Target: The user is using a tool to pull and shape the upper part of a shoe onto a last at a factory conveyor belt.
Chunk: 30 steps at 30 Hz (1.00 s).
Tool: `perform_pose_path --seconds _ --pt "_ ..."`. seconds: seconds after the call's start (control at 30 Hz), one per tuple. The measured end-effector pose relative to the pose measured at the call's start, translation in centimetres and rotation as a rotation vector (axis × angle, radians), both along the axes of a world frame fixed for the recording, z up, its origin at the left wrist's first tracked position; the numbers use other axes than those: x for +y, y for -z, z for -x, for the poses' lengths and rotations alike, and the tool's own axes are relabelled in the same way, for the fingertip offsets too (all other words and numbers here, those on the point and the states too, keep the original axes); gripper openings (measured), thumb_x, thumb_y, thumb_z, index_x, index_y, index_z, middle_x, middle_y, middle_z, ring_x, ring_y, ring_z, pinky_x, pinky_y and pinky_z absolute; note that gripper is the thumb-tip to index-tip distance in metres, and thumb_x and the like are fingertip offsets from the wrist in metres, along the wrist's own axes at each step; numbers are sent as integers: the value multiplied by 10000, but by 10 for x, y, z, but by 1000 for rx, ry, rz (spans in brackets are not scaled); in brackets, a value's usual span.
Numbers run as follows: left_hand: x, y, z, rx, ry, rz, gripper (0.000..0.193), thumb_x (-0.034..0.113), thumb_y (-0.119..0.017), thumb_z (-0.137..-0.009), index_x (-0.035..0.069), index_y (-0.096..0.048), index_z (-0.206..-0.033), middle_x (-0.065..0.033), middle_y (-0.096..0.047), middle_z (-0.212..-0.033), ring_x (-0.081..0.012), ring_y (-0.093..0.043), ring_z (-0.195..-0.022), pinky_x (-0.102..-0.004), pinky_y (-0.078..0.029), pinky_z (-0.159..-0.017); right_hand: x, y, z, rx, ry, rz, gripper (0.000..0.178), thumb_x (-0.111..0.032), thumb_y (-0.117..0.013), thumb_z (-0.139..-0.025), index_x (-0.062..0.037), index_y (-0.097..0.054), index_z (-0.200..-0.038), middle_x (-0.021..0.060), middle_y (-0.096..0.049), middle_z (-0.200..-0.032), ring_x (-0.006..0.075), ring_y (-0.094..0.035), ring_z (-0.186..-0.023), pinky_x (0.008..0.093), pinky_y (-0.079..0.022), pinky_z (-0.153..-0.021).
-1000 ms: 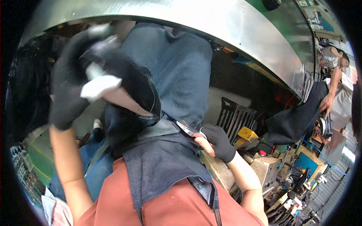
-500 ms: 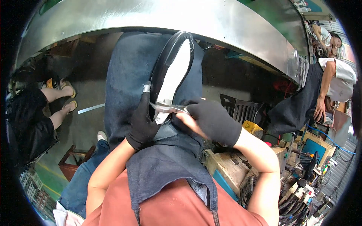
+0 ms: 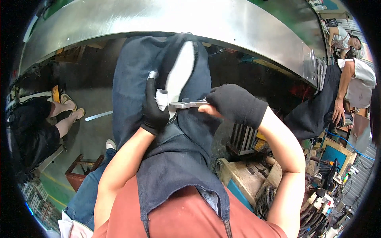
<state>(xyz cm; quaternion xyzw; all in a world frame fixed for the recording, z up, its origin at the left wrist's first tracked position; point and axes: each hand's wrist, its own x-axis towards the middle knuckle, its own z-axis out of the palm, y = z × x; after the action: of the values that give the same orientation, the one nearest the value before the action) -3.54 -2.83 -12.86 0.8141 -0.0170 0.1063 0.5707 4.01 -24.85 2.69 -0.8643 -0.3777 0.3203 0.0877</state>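
A black shoe upper [image 3: 164, 75] with a white sole side [image 3: 181, 69] facing up lies lengthwise over my lap, slightly blurred. My left hand [image 3: 154, 109], in a black glove, grips its near left side. A pale wrapping [image 3: 152, 74] shows on one finger of that hand. Close to that hand, a crumpled whitish piece [image 3: 162, 99] sticks up at the shoe's near end. My right hand [image 3: 234, 104], gloved with the thumb bare, is closed on metal pliers [image 3: 190, 104]. Their jaws reach the near end of the shoe; whether they pinch anything I cannot tell.
A shiny metal bench edge [image 3: 166, 18] runs across just beyond my knees. Machinery [image 3: 242, 178] stands close by my right elbow. At right a person in a white top [image 3: 357, 83] bends over. Another person's legs [image 3: 65, 115] and a wooden stool [image 3: 81, 170] are at left.
My right hand and the pliers have moved up and to the right. The shoe has tilted and shifted slightly left, and the whitish piece now stands beside my left hand.
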Motion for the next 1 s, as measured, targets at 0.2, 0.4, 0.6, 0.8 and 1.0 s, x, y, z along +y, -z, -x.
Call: perform_pose_path --seconds 0.2,0.4,0.6,0.8,1.0 --pt "18 -1 -13 421 11 242 526 274 -524 -998 -1 -379 -1421 -207 -551 -1331 -296 -546 -1225 -373 -411 -1037 66 -28 74 -223 -152 -214 394 -433 -642 -840 -57 -642 -724 110 -613 -729 286 -616 -650 395 -498 -580" --pt "49 -47 -28 393 583 829 601 432 -396 -1041 21 -340 -1476 -122 -487 -1408 -228 -435 -1320 -368 -326 -1126 21 45 39 141 202 -435 379 -379 -585 -954 -12 -634 -875 133 -603 -780 234 -604 -690 341 -487 -648" --pt "20 -63 -39 801 452 1418 597 469 -260 -1061 0 -449 -1378 -123 -570 -1291 -199 -550 -1172 -319 -391 -1057 -2 53 25 739 628 -501 535 -481 -470 -1013 18 -660 -1036 -5 -663 -867 114 -577 -740 295 -481 -682" --pt "23 -3 -20 374 388 386 492 391 -390 -1047 -16 -502 -1299 -147 -620 -1189 -247 -631 -1038 -355 -486 -935 28 7 27 93 400 -139 411 -413 -540 -964 -35 -680 -881 116 -655 -887 251 -634 -896 395 -502 -763" --pt "20 11 -23 126 197 226 526 275 -514 -998 -24 -390 -1412 -200 -535 -1336 -263 -531 -1235 -360 -411 -1044 7 -12 21 -305 96 -148 400 -412 -597 -908 -26 -614 -803 144 -594 -797 308 -631 -735 401 -524 -642"
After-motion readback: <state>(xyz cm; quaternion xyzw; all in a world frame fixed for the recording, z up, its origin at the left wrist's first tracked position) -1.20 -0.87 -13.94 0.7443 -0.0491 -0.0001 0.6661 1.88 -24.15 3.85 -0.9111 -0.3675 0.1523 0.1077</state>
